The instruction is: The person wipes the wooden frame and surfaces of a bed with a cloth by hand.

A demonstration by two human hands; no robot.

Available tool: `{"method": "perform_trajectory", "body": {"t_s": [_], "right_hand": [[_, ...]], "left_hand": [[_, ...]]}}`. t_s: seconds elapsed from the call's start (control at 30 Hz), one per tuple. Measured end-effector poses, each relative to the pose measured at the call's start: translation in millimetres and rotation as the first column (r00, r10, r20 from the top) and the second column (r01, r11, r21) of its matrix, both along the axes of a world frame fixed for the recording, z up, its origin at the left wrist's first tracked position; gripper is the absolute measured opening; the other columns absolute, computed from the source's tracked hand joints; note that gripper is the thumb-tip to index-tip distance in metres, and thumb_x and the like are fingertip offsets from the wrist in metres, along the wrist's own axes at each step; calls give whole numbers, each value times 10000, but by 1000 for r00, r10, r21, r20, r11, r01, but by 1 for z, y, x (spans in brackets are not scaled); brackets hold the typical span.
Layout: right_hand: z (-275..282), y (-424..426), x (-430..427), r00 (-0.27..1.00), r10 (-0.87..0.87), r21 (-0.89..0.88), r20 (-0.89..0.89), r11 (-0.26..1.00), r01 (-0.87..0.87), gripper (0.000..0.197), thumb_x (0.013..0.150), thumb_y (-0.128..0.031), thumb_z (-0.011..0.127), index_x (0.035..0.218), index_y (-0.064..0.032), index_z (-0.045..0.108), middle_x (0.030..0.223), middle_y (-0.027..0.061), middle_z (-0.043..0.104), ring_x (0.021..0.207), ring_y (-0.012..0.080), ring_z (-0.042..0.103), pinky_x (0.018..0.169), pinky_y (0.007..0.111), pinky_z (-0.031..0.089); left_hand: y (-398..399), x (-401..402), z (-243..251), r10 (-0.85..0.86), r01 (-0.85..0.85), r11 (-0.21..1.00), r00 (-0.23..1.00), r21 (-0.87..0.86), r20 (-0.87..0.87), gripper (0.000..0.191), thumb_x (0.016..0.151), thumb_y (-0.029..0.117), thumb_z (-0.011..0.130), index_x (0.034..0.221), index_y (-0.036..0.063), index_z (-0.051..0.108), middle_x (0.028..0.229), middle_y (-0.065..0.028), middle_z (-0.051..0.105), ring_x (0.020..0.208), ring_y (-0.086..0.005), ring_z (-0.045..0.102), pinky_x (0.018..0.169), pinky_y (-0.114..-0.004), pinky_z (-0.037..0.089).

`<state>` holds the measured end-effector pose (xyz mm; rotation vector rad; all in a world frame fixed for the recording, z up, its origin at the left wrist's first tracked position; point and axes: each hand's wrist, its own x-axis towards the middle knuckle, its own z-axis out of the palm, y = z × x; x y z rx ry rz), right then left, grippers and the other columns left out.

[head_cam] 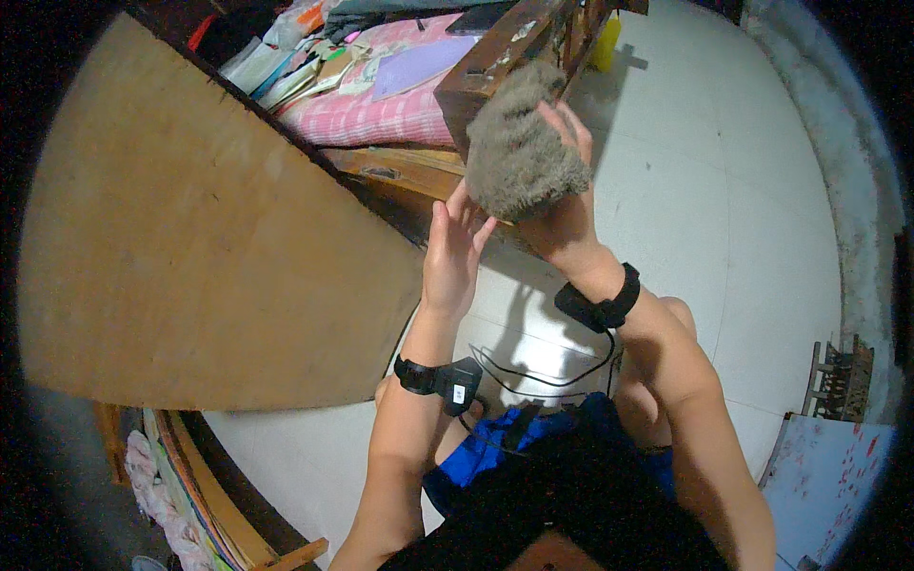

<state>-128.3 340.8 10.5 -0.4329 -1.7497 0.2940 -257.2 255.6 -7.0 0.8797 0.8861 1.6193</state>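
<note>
A bunched grey-brown fluffy cloth point(525, 153) is in my right hand point(568, 225), whose fingers curl over its far right side. Just left of the cloth's lower edge, my left hand point(451, 268) has its thumb and fingers spread. Some of its fingertips pass behind the cloth, and whether they touch it is hidden. Beyond the cloth stands a dark wooden bed post point(464, 96) with worn, pale patches. Below it runs a wooden bed rail point(400, 171), partly covered by my left fingers and the cloth.
A large brown wooden board point(214, 235) fills the left side. Books and papers point(307, 82) lie with a purple folder point(421, 68) on a pink checked bedcover point(357, 125). Pale floor tiles point(685, 193) extend rightward. A white panel with red marks point(828, 478) sits lower right. Cables hang from both wrist straps.
</note>
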Motion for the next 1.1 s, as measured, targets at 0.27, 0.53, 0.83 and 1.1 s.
{"method": "perform_trajectory", "body": {"t_s": [0.27, 0.53, 0.83, 1.1], "right_hand": [[-34, -9, 16, 987, 149, -433, -54, 888, -157, 582, 682, -61, 746, 1201, -23, 485, 1246, 122, 519, 1136, 261, 505, 1005, 369, 368], [-33, -15, 38, 928, 59, -360, 368, 929, 84, 643, 648, -88, 753, 1213, -52, 447, 1198, 147, 479, 1065, 345, 537, 894, 396, 469], [-4, 0, 84, 597, 70, -134, 799, 989, 63, 600, 624, 19, 641, 1176, -133, 463, 1085, 97, 505, 1010, 328, 524, 782, 407, 495], [2, 9, 101, 848, -122, -58, 515, 983, 177, 611, 632, -59, 684, 1209, -129, 495, 1124, 105, 565, 1023, 341, 548, 837, 404, 473]], "left_hand": [[4, 7, 2, -29, 30, 1000, 998, 3, -54, 680, 951, 547, 248, 1429, 64, 245, 1438, -86, 307, 1330, -214, 263, 1070, -410, 219], [3, 7, 1, 24, -24, 1000, 999, 5, -30, 678, 947, 546, 293, 1406, 48, 299, 1400, -97, 363, 1290, -213, 329, 1050, -388, 256], [2, -28, -10, 113, -111, 989, 993, -94, 21, 643, 955, 509, 302, 1301, -22, 409, 1328, -175, 446, 1224, -285, 432, 1028, -404, 359], [-7, -42, -18, 219, -212, 963, 975, -167, 27, 586, 971, 451, 316, 1266, -43, 426, 1258, -185, 510, 1146, -258, 516, 965, -345, 421]]}}
